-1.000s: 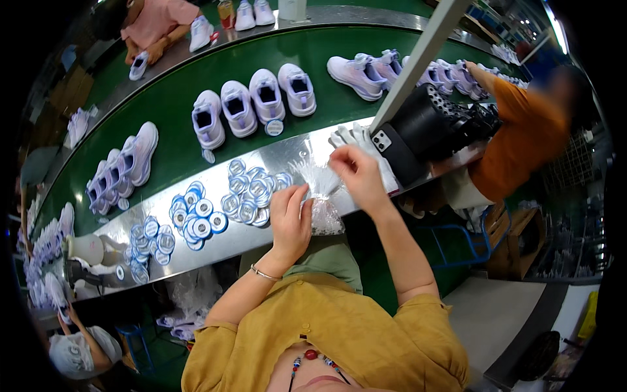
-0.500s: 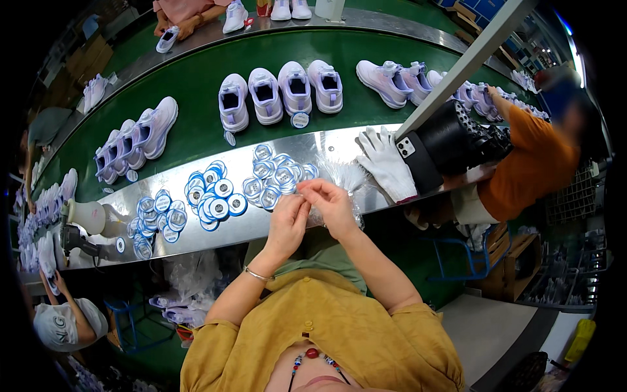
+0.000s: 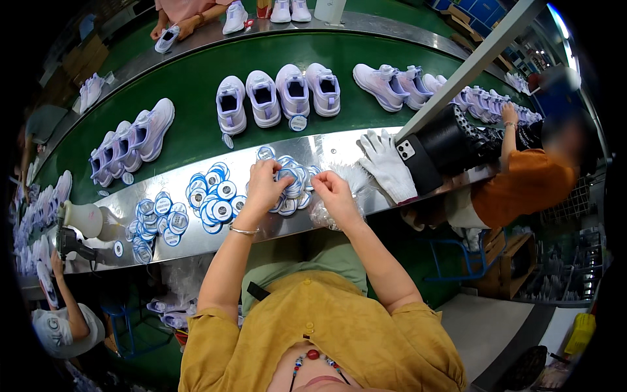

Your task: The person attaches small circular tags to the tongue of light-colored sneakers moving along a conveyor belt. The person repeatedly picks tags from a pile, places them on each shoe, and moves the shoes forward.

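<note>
- Heaped between the fingers of both hands: a pile of round blue-and-white tags [image 3: 297, 175], nearest tags right at the left thumb and index finger.
- Over the near left part of that heap: left hand [image 3: 264, 188], fingers curled downward with a narrow gap from thumb to index, tips at the tags; cannot tell whether gripping one.
- At the heap's right side: right hand [image 3: 334, 195], thumb and index brought close together and pointing left toward the outermost tags; cannot tell if anything thin sits in the pinch.
- Just beside and partly behind the right fingers: clear plastic bag [image 3: 320, 215] with loose translucent strands [image 3: 353, 175] fanned out beyond the knuckles; contact hard to make out.
- Left of the left fingers: second tag pile [image 3: 219, 196], near; farther left, third tag pile [image 3: 157, 225].
- Right of the right fingers: white glove [image 3: 386, 166], laid flat, then black phone [image 3: 419, 162] past it.
- Beneath all of this, bare just beyond the fingertips: metal bench [image 3: 313, 142].
- Straight ahead of the left fingers, well apart on the green belt [image 3: 192, 121]: row of four white-and-lilac shoes [image 3: 263, 98].
</note>
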`<state>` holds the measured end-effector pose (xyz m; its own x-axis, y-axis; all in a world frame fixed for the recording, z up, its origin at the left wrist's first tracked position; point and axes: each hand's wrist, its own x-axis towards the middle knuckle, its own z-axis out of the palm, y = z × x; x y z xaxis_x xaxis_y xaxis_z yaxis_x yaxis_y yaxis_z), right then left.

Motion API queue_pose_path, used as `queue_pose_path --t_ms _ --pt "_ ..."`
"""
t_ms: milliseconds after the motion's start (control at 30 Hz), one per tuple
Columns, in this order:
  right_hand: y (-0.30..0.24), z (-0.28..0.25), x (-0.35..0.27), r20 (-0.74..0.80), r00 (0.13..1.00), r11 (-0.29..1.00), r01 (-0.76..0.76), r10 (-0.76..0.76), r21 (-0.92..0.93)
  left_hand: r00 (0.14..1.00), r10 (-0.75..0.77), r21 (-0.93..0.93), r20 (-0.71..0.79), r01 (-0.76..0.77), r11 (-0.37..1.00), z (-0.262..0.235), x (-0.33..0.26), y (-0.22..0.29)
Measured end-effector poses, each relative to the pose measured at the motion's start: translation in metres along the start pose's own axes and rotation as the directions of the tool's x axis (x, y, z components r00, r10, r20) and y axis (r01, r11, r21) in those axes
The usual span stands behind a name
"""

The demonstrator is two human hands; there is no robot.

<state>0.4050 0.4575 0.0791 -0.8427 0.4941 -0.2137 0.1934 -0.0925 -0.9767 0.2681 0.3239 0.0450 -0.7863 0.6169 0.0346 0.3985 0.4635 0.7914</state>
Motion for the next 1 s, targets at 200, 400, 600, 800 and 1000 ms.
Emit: queue_pose_path --t_ms 200,400,600,800,1000 --pt "0.014 -0.002 0.007 0.051 0.999 0.998 -0.005 0.008 -0.061 0.968 -0.239 -0.425 0.076 0.248 0.870 -0.003 0.007 -0.005" --pt "0.006 0.006 0.009 0.033 0.999 0.952 0.000 0.010 -0.305 0.966 -0.258 -0.364 0.029 0.250 0.897 -0.010 0.003 -0.008" --pt "0.000 0.012 0.008 0.015 0.998 0.934 0.056 -0.054 -0.353 0.924 -0.366 -0.514 0.112 0.369 0.774 -0.033 -0.008 0.012" --pt "-0.013 0.033 0.012 0.039 0.986 0.945 0.166 -0.162 -0.281 0.914 -0.393 -0.783 0.098 0.315 0.536 -0.030 -0.027 0.033" --pt "-0.017 0.039 0.013 0.076 0.988 0.925 0.155 -0.137 -0.347 0.920 -0.384 -0.862 0.080 0.257 0.437 -0.028 -0.036 0.040"
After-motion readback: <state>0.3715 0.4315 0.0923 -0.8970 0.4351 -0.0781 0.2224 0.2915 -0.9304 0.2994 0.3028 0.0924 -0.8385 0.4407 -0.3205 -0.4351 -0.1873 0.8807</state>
